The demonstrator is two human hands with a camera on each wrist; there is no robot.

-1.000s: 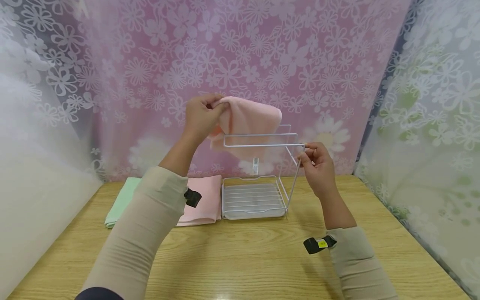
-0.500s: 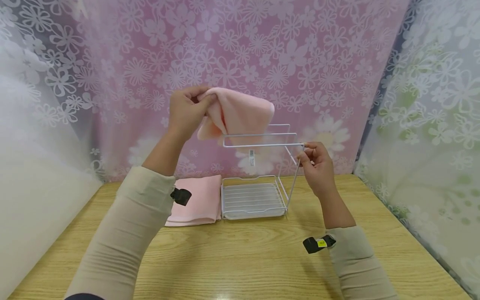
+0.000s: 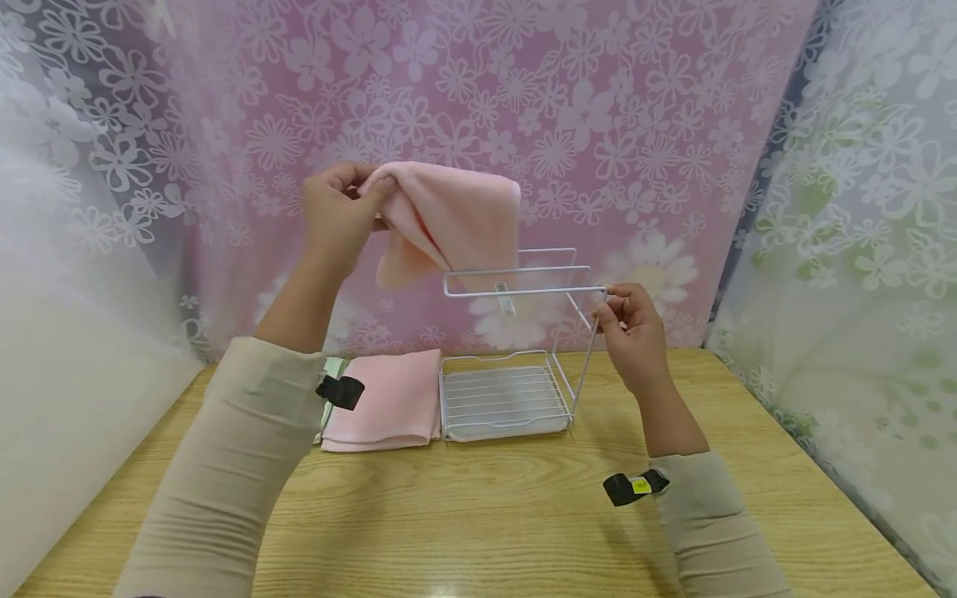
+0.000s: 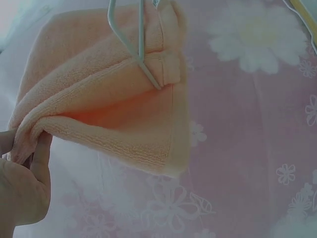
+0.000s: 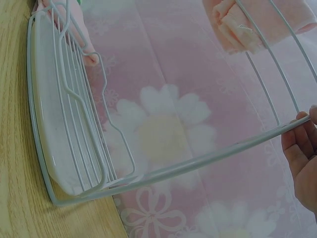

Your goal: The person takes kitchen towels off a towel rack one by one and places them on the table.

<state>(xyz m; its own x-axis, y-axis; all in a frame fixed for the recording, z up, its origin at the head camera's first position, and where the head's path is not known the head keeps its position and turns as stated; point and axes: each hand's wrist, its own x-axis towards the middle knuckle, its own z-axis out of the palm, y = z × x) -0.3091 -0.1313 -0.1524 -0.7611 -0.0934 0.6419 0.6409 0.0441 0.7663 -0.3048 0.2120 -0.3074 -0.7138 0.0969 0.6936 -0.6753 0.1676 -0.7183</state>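
Note:
My left hand (image 3: 336, 212) pinches one end of a pink towel (image 3: 471, 208), raised at the left of a white wire rack (image 3: 516, 291). The towel's lower part hangs by the rack's top bars; in the left wrist view a bar end (image 4: 148, 74) crosses in front of its folds. A small printed label (image 3: 504, 297) shows below the towel. My right hand (image 3: 635, 336) grips the rack's upper front corner, thumb and fingers round the wire. In the right wrist view the towel (image 5: 247, 25) appears behind the top bars, and the rack's upright (image 5: 208, 161) runs to my right hand (image 5: 304, 153).
A folded pink towel (image 3: 385, 399) lies on the wooden table (image 3: 478, 507) left of the rack. Beside it a green cloth (image 3: 334, 367) is mostly hidden by my left arm. A pale tray (image 3: 508, 428) sits under the rack's base wires. Flowered curtain hangs behind.
My left hand has moved left and slightly up, drawing the pink towel leftward along the top bars. My right hand and the rack stay nearly still.

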